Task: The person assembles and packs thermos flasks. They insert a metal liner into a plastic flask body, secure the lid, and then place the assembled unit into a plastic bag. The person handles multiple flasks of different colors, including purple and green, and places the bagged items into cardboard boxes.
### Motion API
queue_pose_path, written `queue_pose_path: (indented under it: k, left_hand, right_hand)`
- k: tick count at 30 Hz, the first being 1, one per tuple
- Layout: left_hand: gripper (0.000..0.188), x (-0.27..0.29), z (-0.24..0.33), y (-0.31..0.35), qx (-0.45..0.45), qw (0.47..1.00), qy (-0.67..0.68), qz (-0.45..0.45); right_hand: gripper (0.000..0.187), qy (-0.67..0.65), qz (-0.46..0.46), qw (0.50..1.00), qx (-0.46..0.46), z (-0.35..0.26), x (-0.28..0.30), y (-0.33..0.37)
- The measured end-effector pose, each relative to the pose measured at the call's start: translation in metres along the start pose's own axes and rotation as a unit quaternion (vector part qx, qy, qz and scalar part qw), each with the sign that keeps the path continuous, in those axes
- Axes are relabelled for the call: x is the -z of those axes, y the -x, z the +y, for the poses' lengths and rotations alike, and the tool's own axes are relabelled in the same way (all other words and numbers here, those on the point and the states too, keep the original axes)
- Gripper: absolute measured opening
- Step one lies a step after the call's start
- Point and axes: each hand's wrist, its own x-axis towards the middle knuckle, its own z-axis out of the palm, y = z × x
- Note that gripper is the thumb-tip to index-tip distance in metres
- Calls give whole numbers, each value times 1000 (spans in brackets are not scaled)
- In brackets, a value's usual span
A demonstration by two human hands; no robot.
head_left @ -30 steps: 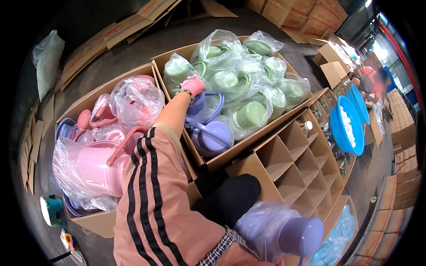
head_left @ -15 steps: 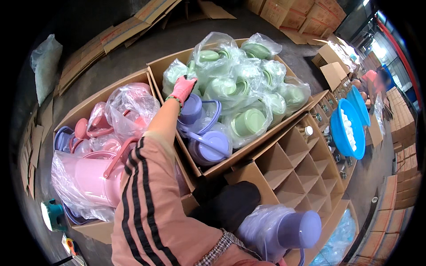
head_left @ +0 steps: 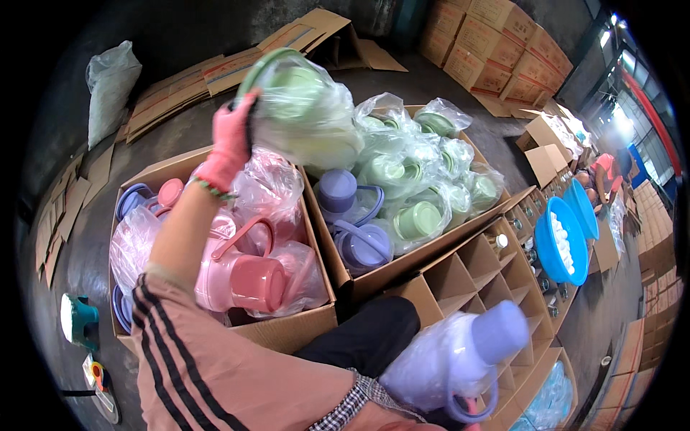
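My left hand [head_left: 231,140], in a pink glove with dark fingertips, grips a light green jug [head_left: 291,90] wrapped in clear plastic and holds it raised above the boxes. Low on the right, a purple jug [head_left: 456,348], partly in clear plastic, lies tilted across my lap. My right hand [head_left: 471,411] is mostly hidden behind it, with a bit of pink glove showing at its loop handle. Ahead, a carton [head_left: 343,289] holds bagged green jugs [head_left: 417,220] and two purple ones [head_left: 363,246]. Pink jugs [head_left: 248,284] fill the carton to the left.
A divided carton [head_left: 449,280] stands at my right, with a small bottle in one cell. Beyond are blue basins [head_left: 581,251], one holding white pieces, and a person [head_left: 605,172]. Flattened cardboard [head_left: 237,72] and stacked cartons [head_left: 496,50] lie farther off. A green stool [head_left: 80,318] stands left.
My left hand has lifted the bagged green jug out of its carton, up and to the left. The purple jug at my right has tilted and risen slightly. The view has shifted.
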Motion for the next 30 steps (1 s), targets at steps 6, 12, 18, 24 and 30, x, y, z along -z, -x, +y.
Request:
queue_pose_path:
  k: [6,12,18,24,30]
  left_hand:
    - [21,186,34,-3,-134,976,125,117]
    - [30,283,32,36,-118,964,126,204]
    - [35,301,33,57,-145,951,-9,274]
    - [35,316,27,90,-364,608,-662,243]
    - [40,307,38,101,-299,704,-578,285]
  right_hand:
    - [46,-65,-31,995,68,-68,50,-2]
    - [45,-195,-153,952,178,-141,55,-39]
    - [43,-339,-271,846,311,-211,-65,-164]
    - [26,-362,-238,845,312,-242,-174,-312]
    - [20,-416,-74,865,273,-269,-272,-282]
